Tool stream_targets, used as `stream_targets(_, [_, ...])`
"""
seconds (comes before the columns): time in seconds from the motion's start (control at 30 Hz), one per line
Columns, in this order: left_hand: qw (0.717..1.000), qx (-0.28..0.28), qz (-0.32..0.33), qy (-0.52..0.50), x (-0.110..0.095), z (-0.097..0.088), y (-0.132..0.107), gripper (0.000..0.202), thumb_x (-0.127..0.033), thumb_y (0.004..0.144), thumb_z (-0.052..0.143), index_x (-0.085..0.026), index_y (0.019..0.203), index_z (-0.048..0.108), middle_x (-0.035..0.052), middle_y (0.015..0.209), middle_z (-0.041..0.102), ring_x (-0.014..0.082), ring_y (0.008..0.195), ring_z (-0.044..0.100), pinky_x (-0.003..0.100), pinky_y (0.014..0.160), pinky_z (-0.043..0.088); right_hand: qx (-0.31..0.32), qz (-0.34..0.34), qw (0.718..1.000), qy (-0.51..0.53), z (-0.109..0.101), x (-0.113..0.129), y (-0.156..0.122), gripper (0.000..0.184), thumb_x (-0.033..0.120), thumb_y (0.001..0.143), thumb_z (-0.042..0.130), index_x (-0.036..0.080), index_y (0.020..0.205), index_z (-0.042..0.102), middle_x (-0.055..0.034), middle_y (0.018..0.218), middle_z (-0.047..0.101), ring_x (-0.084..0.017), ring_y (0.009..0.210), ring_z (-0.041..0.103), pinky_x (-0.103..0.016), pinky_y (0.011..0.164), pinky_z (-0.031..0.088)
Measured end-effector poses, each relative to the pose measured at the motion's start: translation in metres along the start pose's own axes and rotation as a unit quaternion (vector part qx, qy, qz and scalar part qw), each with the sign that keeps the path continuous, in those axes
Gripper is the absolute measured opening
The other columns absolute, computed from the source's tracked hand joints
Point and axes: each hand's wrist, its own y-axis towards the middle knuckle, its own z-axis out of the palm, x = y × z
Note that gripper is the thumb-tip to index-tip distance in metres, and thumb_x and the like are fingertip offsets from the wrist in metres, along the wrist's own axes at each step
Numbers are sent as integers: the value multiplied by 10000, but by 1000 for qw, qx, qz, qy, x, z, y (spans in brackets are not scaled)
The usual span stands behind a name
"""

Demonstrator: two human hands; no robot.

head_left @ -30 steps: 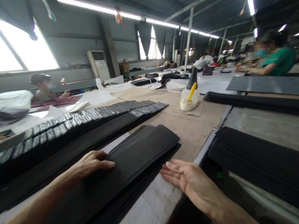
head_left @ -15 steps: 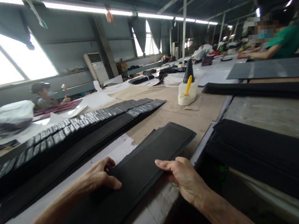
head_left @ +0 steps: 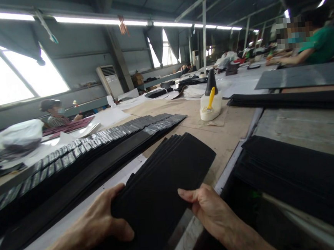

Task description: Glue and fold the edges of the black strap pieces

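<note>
A stack of black sheets (head_left: 168, 179), long and flat, is held between my two hands over the table edge. Its far ends are fanned in steps toward the left. My left hand (head_left: 104, 214) grips the near left side, thumb on top and fingers round the far edge. On the right edge, my right hand (head_left: 205, 206) pinches the stack with its thumb on top; its other fingers are partly hidden beneath. To the left lies a long row of overlapping black strips (head_left: 100, 161) with shiny ends.
A white container (head_left: 212, 110) holding a yellow-handled brush (head_left: 211, 97) and a black cone (head_left: 211, 82) stands beyond the stack. More black sheets (head_left: 297, 168) lie on the right-hand surface, past a dark gap. Two people (head_left: 321, 45) work farther off, one at each side.
The stack has tilted up toward me, its top face now darker and its far ends more fanned. My left hand has moved lower and nearer, my right hand slightly lower.
</note>
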Motion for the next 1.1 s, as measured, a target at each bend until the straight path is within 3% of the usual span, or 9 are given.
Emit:
stream_targets(0.17, [968, -127, 85, 197, -23, -17, -11, 813, -343, 485, 703, -229, 1243, 432, 42, 1088, 595, 309, 1050, 519, 338, 821, 454, 37, 18, 998, -43, 9, 7, 4, 237, 119, 567, 709, 115, 795, 646, -60, 857, 670, -185, 827, 627, -305, 785, 507])
stream_targets(0.23, [945, -148, 106, 271, -28, -16, -10, 687, -353, 524, 691, -238, 1172, 491, 42, 995, 620, 293, 969, 555, 336, 779, 442, 2, -12, 991, -136, 6, 11, 6, 177, 157, 606, 692, 114, 768, 639, -51, 754, 659, -168, 727, 624, -279, 695, 518])
stream_targets(0.3, [930, -138, 124, 317, -30, -10, -7, 553, -322, 558, 669, -240, 1088, 533, 35, 901, 632, 276, 896, 578, 330, 738, 430, -34, -71, 956, -284, 2, 13, 5, 121, 226, 670, 656, 133, 744, 639, -28, 615, 621, -156, 605, 598, -256, 571, 495])
stream_targets(0.43, [925, -126, 142, 329, -26, 3, 0, 519, -290, 566, 666, -222, 1058, 513, 49, 907, 632, 272, 888, 582, 331, 726, 420, -29, -303, 802, -514, -2, 15, -2, 106, 263, 755, 585, 187, 738, 657, -17, 628, 626, -160, 600, 589, -265, 582, 472])
stream_targets(0.57, [922, -141, 135, 335, -22, 7, 0, 538, -319, 571, 665, -209, 1063, 477, 66, 929, 631, 284, 871, 589, 338, 701, 419, -6, -560, 622, -548, 16, 20, -4, 122, 205, 797, 551, 173, 833, 662, -51, 823, 659, -171, 765, 608, -272, 739, 479])
stream_targets(0.67, [911, -154, 137, 356, -23, 11, -5, 463, -306, 589, 627, -199, 1012, 474, 72, 892, 636, 292, 849, 595, 332, 665, 406, 26, -645, 524, -555, 41, 29, 2, 154, 194, 807, 546, 156, 898, 664, -77, 930, 657, -210, 917, 565, -327, 850, 444])
stream_targets(0.77, [902, -164, 142, 373, -24, 19, -13, 346, -257, 600, 567, -206, 927, 467, 56, 843, 636, 289, 818, 595, 331, 639, 382, 92, -611, 512, -597, 64, 38, 13, 149, 215, 798, 583, 169, 907, 672, -59, 966, 659, -236, 996, 519, -372, 903, 393])
stream_targets(0.93, [897, -174, 155, 376, -25, 24, -19, 288, -201, 583, 518, -212, 861, 444, 42, 820, 627, 270, 805, 588, 328, 642, 368, 206, -473, 532, -672, 79, 38, 26, 117, 221, 774, 630, 191, 663, 650, -2, 689, 644, -144, 720, 558, -276, 743, 404])
stream_targets(1.1, [897, -174, 162, 372, -25, 21, -16, 286, -202, 574, 513, -217, 848, 434, 35, 822, 625, 262, 782, 591, 321, 613, 356, 161, -539, 501, -658, 75, 24, 26, 139, 123, 798, 533, 150, 664, 557, -48, 697, 591, -171, 726, 513, -287, 699, 392])
